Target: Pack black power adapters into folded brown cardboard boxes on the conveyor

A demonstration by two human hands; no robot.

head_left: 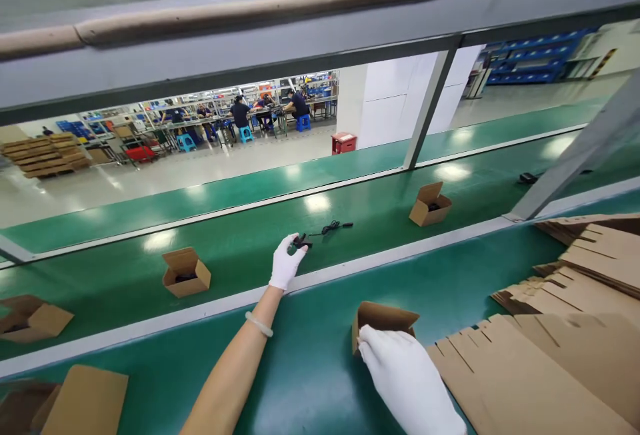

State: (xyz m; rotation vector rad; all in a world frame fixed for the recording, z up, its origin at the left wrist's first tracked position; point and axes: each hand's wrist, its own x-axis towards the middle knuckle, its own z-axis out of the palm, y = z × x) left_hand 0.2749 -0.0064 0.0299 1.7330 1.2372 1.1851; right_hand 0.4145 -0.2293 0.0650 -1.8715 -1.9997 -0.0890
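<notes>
In its white glove, my left hand [286, 266] reaches over the pale rail onto the green belt. Thumb and fingers pinch a small black power adapter [302, 242], whose bundled black cable [331, 227] trails to the right on the belt. My right hand [400, 372], also gloved, grips the near side of an open brown cardboard box [384, 315] on the green work surface. The glove covers part of this box, and its inside is mostly hidden.
Open boxes with dark items stand on the belt [240, 248], one left [195, 280], one right [431, 212]. Flattened cartons [530, 362] pile up at right; another box [87, 398] sits lower left. A metal post [575, 162] rises at right. People sit at far benches.
</notes>
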